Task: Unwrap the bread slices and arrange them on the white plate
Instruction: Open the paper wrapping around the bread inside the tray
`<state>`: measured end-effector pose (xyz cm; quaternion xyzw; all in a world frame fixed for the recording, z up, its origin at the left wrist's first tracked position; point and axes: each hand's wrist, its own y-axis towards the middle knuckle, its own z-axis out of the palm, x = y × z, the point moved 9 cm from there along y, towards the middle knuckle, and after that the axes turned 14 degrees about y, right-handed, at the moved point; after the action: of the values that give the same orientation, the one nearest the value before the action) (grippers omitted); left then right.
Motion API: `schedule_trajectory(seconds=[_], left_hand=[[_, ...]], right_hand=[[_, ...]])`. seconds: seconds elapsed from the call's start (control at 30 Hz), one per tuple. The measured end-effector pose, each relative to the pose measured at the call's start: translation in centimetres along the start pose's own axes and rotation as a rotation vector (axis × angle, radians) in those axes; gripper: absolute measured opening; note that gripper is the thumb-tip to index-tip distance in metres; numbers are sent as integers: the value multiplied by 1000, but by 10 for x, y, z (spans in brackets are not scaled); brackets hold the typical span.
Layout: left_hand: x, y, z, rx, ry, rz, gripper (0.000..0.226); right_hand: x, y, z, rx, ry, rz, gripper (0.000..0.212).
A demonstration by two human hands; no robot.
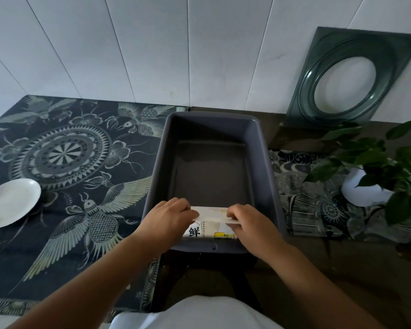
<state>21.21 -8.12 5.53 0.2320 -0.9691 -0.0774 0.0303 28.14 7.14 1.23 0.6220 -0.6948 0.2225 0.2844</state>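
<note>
A wrapped bread packet (211, 224), white with black print and a yellow label, lies at the near end of a deep grey plastic bin (263, 143). My left hand (169, 216) grips the packet's left end. My right hand (247, 222) grips its right end, fingers curled over the wrapper's top edge. Both hands reach down inside the bin. The white plate (8, 205) lies bare at the far left on the patterned cloth, well apart from the bin. No unwrapped slices are in view.
A dark patterned cloth (64, 150) covers the left of the table. A potted green plant (384, 176) in a white pot stands at the right. A dark green square panel with a round hole (342, 77) leans on the white wall.
</note>
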Motion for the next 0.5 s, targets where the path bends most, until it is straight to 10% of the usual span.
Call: schedule_trajectory(seconds=[0.5], left_hand=[[0,-2,-20,-89,-49,-17,37]], right_hand=[[8,3,-14,53,200,87,10]])
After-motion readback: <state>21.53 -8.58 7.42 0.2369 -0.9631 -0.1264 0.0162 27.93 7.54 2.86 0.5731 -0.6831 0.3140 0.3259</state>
